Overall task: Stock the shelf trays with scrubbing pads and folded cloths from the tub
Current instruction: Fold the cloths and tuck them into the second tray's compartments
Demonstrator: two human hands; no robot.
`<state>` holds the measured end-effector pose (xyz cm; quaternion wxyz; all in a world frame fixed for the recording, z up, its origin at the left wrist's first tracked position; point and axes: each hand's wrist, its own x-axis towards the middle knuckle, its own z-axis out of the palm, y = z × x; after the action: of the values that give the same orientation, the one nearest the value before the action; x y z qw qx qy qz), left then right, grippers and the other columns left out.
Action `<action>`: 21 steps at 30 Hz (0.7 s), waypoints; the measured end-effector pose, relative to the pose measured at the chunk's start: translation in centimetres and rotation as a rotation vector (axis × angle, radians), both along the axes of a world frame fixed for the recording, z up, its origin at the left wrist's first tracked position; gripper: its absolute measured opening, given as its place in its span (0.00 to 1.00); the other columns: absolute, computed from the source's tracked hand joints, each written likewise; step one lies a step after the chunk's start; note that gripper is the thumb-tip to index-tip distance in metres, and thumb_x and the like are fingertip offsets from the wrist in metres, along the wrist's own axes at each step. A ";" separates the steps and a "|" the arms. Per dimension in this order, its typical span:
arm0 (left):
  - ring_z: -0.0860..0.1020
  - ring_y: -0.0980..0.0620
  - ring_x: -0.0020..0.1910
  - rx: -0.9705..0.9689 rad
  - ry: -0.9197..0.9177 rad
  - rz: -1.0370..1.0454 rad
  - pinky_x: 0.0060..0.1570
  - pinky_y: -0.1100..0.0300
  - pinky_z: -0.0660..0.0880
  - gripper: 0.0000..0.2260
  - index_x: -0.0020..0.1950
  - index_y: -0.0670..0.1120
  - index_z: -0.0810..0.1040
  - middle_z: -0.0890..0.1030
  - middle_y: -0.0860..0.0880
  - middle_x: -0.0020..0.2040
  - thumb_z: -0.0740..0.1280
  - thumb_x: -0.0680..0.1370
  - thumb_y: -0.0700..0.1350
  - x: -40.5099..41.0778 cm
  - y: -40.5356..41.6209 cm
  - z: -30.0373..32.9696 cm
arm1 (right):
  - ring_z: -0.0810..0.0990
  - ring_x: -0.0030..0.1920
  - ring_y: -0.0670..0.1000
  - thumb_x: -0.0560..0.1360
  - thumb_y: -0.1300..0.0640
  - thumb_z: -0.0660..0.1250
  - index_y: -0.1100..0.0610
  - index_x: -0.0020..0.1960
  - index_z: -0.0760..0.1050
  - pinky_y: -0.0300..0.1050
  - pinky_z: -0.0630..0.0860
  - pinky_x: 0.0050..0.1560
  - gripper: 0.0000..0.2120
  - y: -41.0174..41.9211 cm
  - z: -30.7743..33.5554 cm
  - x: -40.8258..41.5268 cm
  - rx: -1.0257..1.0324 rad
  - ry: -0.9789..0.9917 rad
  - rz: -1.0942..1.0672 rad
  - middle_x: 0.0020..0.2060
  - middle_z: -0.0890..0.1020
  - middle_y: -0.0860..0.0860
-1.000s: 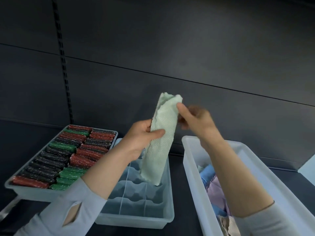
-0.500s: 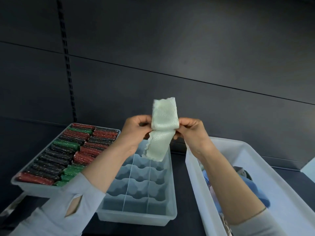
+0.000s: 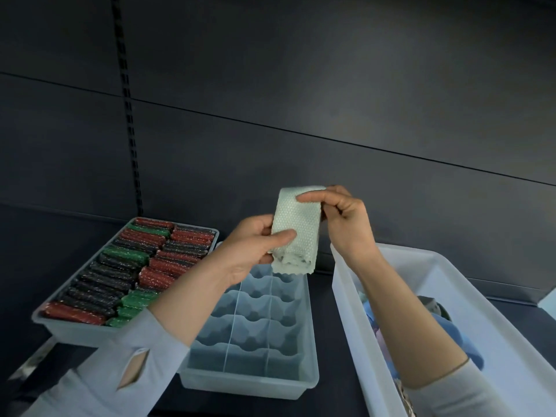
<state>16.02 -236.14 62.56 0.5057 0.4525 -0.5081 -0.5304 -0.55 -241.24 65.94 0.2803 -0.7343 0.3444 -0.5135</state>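
Head view, grip: my left hand (image 3: 255, 248) pinches the folded cloth (image 3: 298, 230) low down; my right hand (image 3: 340, 218) pinches its top corner.
Cloth: held upright just above the divided tray (image 3: 252, 341), apart from the tub (image 3: 451, 326).
Doing it well: I'd keep the fold tight and lower it, loose edges downward, into one compartment.

Pale green folded cloth (image 3: 296, 228): you hold dimpled, matt weave.
Clear compartment tray (image 3: 310, 350): smooth frosted plastic.
Red, green, black scrubbing pads (image 3: 126, 266): glittery, rough mesh.
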 end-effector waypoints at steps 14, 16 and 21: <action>0.84 0.50 0.39 0.121 0.486 0.025 0.42 0.58 0.82 0.09 0.58 0.38 0.77 0.85 0.44 0.44 0.64 0.79 0.37 0.9 -0.6 1.4 | 0.79 0.51 0.51 0.72 0.58 0.74 0.49 0.47 0.84 0.42 0.76 0.51 0.06 2.1 -2.0 -0.3 -0.075 0.161 0.147 0.59 0.74 0.47; 0.84 0.50 0.43 0.072 0.460 0.019 0.45 0.57 0.82 0.15 0.63 0.38 0.74 0.84 0.43 0.48 0.62 0.78 0.30 0.7 -0.6 1.2 | 0.77 0.49 0.47 0.72 0.57 0.74 0.48 0.44 0.84 0.38 0.74 0.50 0.04 2.2 -1.6 -0.3 -0.008 0.158 0.141 0.56 0.75 0.48; 0.82 0.47 0.53 -0.027 0.341 -0.022 0.49 0.55 0.82 0.26 0.66 0.44 0.73 0.81 0.41 0.60 0.54 0.75 0.21 0.3 -0.1 0.7 | 0.77 0.49 0.40 0.70 0.58 0.75 0.53 0.41 0.83 0.38 0.75 0.52 0.02 1.7 -1.5 0.3 0.088 0.033 0.004 0.51 0.76 0.50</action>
<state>16.36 -236.22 63.29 0.5847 0.3438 -0.4270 -0.5981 -0.26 -239.50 64.42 0.3075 -0.7304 0.3698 -0.4850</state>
